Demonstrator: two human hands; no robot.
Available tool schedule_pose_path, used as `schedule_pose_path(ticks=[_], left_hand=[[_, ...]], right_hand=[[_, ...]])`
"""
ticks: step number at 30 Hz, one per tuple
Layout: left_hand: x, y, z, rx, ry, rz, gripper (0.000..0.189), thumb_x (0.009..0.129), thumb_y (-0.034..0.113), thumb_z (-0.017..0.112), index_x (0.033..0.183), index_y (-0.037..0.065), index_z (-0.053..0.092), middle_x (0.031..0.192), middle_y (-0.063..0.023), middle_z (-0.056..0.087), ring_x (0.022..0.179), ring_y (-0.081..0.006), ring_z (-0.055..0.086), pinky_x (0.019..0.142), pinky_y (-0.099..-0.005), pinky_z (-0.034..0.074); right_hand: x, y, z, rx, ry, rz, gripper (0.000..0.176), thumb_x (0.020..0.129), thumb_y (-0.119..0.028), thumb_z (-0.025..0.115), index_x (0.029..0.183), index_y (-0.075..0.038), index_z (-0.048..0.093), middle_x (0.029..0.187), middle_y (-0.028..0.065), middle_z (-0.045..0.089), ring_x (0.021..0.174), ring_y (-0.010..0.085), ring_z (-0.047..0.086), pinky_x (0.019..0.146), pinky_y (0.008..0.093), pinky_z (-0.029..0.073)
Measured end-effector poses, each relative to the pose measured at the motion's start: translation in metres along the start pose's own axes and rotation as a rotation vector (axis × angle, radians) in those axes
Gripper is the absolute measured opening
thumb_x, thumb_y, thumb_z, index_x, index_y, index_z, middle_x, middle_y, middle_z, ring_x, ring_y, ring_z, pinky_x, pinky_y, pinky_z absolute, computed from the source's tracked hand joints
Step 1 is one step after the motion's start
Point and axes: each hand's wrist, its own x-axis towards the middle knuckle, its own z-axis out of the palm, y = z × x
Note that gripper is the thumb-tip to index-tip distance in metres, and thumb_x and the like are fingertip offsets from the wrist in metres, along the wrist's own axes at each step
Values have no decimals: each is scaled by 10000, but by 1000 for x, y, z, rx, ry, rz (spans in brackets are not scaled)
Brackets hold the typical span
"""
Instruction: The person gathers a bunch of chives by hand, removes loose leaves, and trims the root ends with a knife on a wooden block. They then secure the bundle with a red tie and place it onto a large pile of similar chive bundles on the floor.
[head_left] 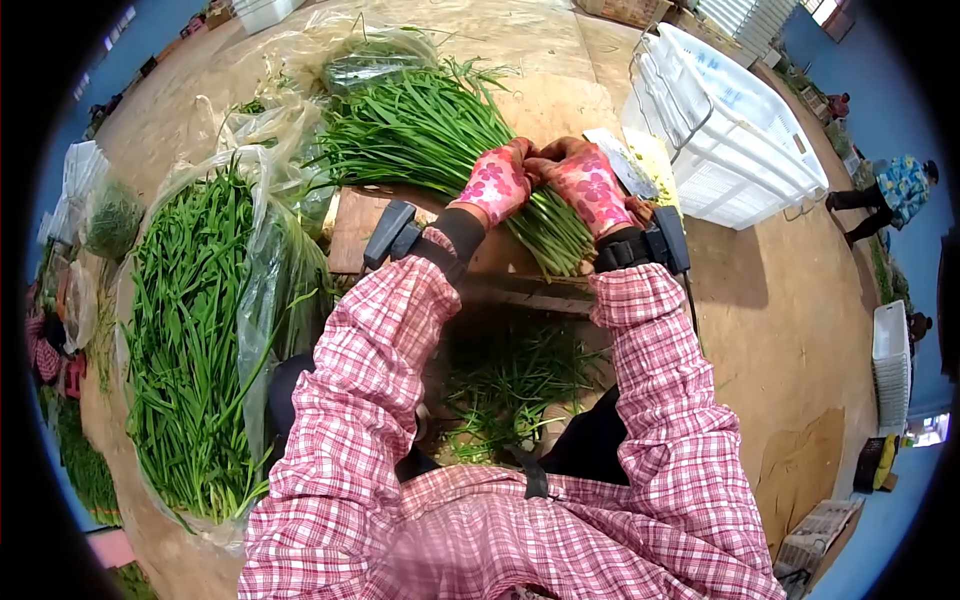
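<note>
A large bundle of long green leafy stalks lies across a low wooden board, its pale stem ends toward me. My left hand, in a pink floral glove with bare fingertips, rests on the bundle with its fingers closed. Close beside it, my right hand, gloved the same way, has its fingers pinched together over the stems. The fingertips of both hands meet; anything small between them is hidden. Right of my right hand lies a wide metal blade.
White plastic crates stand at the upper right. An open plastic bag of greens lies at the left. Loose leaves cover the floor between my legs. A person is at the far right.
</note>
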Motion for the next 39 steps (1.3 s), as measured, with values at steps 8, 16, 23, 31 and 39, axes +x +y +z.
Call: schedule_pose_path(ticks=[8,16,23,31,39], left_hand=[[1,-22,9,-426,-81,-11,475,868,-35,618,1296,-7,415,1051,-148,642,989,-202,660,800,-289,546],[9,0,-6,-828,-23,-449,571,793,-81,689,1295,-3,429,983,-140,641,770,-210,667,583,-282,547],[4,-19,-12,-450,100,25,417,789,43,733,1178,20,588,1030,-137,656,858,-185,652,718,-330,549],[-15,-13,4,-345,22,188,202,771,-7,697,963,56,705,876,-142,646,854,-313,644,739,-361,517],[4,8,-17,240,-255,264,147,842,177,697,967,101,712,919,-136,681,891,-321,652,762,-400,514]], right_hand=[[26,28,7,40,-22,84,298,748,-272,739,860,2,710,793,157,699,729,252,664,674,346,515],[-31,22,21,-166,286,-406,85,768,-134,693,820,-69,711,743,163,662,742,352,650,713,437,505],[-18,3,-13,-115,79,-45,254,870,-298,674,987,-77,720,911,165,703,889,297,681,804,382,519],[29,11,-13,-221,-199,-371,198,804,-180,648,936,-47,712,867,170,701,860,330,678,773,374,523],[30,19,-27,-33,-254,-71,254,767,-288,722,873,-58,744,788,86,715,712,166,642,688,322,504]])
